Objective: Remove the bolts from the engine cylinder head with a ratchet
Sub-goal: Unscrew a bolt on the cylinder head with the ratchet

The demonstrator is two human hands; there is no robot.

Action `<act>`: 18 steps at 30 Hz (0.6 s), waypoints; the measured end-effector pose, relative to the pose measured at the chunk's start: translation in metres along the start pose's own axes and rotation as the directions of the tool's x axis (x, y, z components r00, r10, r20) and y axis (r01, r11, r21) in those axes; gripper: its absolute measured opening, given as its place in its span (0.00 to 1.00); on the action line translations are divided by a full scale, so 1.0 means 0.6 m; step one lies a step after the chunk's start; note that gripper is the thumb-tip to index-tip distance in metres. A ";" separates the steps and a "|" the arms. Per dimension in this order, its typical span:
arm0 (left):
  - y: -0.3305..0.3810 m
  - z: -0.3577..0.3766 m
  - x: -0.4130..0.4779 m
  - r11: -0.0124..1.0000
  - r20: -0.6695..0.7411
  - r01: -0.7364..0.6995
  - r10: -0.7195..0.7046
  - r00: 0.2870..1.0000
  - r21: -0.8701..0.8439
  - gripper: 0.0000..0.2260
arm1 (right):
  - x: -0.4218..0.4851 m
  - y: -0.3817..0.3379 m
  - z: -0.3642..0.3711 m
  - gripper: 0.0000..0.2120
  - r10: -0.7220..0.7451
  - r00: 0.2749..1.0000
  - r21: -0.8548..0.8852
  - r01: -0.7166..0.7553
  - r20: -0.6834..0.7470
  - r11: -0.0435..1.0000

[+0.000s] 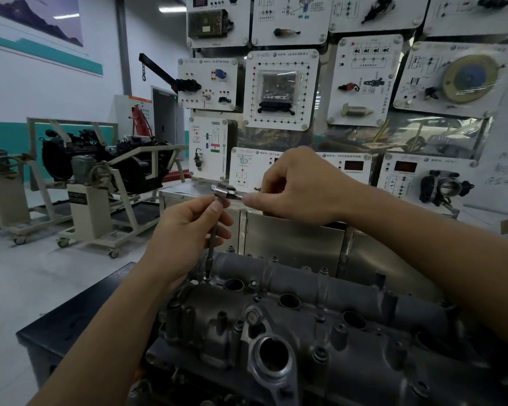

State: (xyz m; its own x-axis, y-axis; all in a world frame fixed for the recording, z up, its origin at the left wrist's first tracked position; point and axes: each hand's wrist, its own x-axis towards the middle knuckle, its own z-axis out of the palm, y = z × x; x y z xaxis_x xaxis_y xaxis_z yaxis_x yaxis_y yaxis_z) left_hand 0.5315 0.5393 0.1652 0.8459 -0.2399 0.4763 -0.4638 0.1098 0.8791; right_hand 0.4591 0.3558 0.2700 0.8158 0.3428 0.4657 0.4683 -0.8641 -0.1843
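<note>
Grey cast metal is filling the lower frame: the cylinder head (320, 312) is lying on a black bench (71, 317), its near and right ends running out of view. Its surface is looking dull and lumpy, with round bores and small bolts (320, 351) standing along it. Chrome is glinting on the ratchet (222, 191), whose handle is disappearing inside the curled fingers of the right hand (299, 189). The left hand (188, 227) is pinching the slim dark extension bar (213, 244) just under the ratchet. The bar is standing nearly upright, its tip sitting at the casting's far left corner, where whatever lies beneath is too dark to make out. Behind, a steel cabinet (291, 238) and white training panels (280, 89) are standing, and an engine on a stand (106, 162) is sitting well apart at left.
</note>
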 end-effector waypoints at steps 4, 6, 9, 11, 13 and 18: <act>0.003 0.001 -0.005 0.999 0.024 -0.044 0.045 0.999 -0.014 0.13 | -0.007 -0.030 0.004 0.22 -0.048 0.985 0.314 -0.006 0.163 0.950; 0.001 -0.001 -0.006 0.998 0.018 -0.049 0.050 0.999 -0.035 0.14 | -0.004 -0.029 0.008 0.22 -0.035 0.985 0.377 -0.032 0.168 0.926; -0.003 -0.001 -0.002 0.997 -0.027 -0.030 0.028 0.999 -0.064 0.13 | -0.004 -0.011 0.001 0.21 -0.027 0.974 0.380 -0.063 0.227 0.923; -0.005 -0.003 0.001 0.996 -0.029 -0.017 0.015 0.999 -0.085 0.13 | -0.002 0.009 -0.005 0.19 0.005 0.979 0.310 -0.069 0.205 0.948; -0.005 -0.006 0.000 0.994 -0.006 -0.015 0.014 1.000 -0.105 0.12 | 0.003 0.023 -0.006 0.14 0.030 0.991 0.158 -0.050 0.132 0.986; -0.008 -0.007 -0.002 0.997 0.050 -0.038 0.041 0.998 -0.065 0.06 | 0.013 0.033 0.023 0.14 0.054 0.998 -0.216 -0.046 0.030 0.975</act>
State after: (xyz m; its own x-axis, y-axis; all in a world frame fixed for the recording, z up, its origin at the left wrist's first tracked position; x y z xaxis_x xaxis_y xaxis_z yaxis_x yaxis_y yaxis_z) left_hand 0.5338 0.5430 0.1607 0.8118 -0.2832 0.5107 -0.4776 0.1810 0.8597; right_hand 0.4796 0.3464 0.2580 0.8498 0.3069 0.4285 0.3460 -0.9381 -0.0143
